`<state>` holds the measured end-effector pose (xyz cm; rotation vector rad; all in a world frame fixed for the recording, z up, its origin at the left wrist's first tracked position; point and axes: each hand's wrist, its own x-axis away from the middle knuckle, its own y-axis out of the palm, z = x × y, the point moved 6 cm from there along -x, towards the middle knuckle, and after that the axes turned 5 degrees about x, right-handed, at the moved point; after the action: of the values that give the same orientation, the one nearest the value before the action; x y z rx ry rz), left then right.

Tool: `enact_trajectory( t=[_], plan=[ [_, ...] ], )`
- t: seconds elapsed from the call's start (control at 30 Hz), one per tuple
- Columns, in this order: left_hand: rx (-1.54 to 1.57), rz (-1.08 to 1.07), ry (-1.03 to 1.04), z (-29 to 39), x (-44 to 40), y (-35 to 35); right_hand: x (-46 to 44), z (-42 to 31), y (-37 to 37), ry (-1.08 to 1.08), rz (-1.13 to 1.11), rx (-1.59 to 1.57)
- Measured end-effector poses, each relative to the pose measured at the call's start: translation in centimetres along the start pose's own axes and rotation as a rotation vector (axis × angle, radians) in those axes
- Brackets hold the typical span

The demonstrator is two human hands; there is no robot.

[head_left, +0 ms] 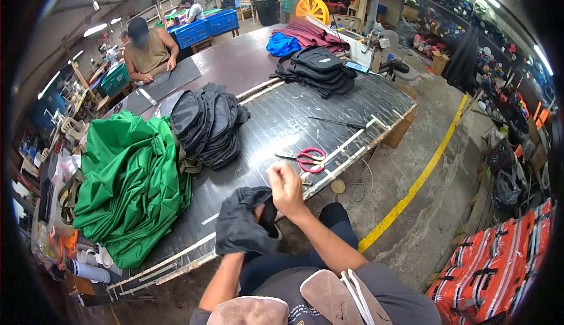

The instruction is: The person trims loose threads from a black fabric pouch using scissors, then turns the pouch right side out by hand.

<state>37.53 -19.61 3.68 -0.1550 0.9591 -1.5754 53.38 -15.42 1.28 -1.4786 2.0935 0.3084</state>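
A black fabric piece (244, 222) hangs over my left hand (259, 211), at the near edge of the dark table. Most of that hand is inside or behind the cloth, with only a bit of skin showing. My right hand (285, 188) is raised just right of the fabric, its fingers curled together; anything between them is too small to make out. Beyond it lie scissors with red handles (311, 160) on the tabletop.
Green fabric (126, 184) and stacked black pieces (208, 126) lie left. Black bags (320, 69), a blue cloth (283, 44) and a thin dark tool (338, 122) are farther back. A co-worker (147, 49) stands across the table. Orange bags (493, 269) sit lower right.
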Motion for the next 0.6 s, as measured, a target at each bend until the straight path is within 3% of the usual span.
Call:
enact_trajectory(
  t=[0.07, 0.1, 0.13, 0.17, 0.2, 0.23, 0.3, 0.33, 0.43, 0.47, 0.5, 0.53, 0.57, 0.6],
  plan=[
    [-0.045, -0.057, -0.064, -3.1, -0.7, -0.2, 1.4, -3.4, -0.7, -0.424, -0.08, 0.267],
    [-0.066, -0.087, -0.098, -5.6, -0.8, 0.1, 2.6, -5.0, -0.2, -0.55, -0.26, 0.328],
    [0.178, -0.128, -0.084, -9.5, 0.9, 1.2, 4.2, -6.7, 0.5, -0.676, -0.441, 0.388],
    [0.062, -0.043, 0.034, -11.0, 3.1, 2.0, 5.5, -7.8, 0.9, -0.605, -0.577, 0.263],
    [-0.054, 0.036, 0.149, -12.3, 5.3, 3.0, 5.8, -9.6, 1.0, -0.635, -0.492, 0.256],
    [0.098, -0.118, -0.095, -13.6, 5.5, 4.5, 6.1, -8.6, 1.5, -0.621, -0.453, 0.169],
    [0.159, -0.16, -0.182, -9.0, 5.7, 4.7, 4.9, -8.0, 1.7, -0.571, -0.338, 0.08],
    [0.187, -0.18, -0.225, -4.7, 4.8, 4.1, 3.9, -6.6, 2.0, -0.4, -0.229, 0.016],
    [-0.201, 0.09, 0.132, -5.8, 6.4, 7.8, -1.7, -2.0, 2.3, 0.151, -0.199, 0.055],
    [-0.129, 0.14, 0.231, -5.4, 7.6, 7.5, -2.9, 1.0, 2.8, 0.216, -0.158, -0.036],
    [-0.076, -0.034, 0.023, -5.1, 7.0, 7.5, -4.3, 2.1, 2.5, 0.256, -0.277, 0.057],
    [-0.022, -0.204, -0.182, -3.5, 6.0, 6.7, -4.9, 5.5, 3.6, 0.159, -0.262, -0.017],
    [0.023, -0.048, 0.141, 1.7, 4.5, 3.6, -4.7, 7.5, 4.2, 0.201, -0.256, 0.003],
    [0.005, 0.036, 0.265, 4.2, 4.5, 2.3, -4.4, 9.0, 4.9, 0.24, -0.253, 0.022]
  ],
)
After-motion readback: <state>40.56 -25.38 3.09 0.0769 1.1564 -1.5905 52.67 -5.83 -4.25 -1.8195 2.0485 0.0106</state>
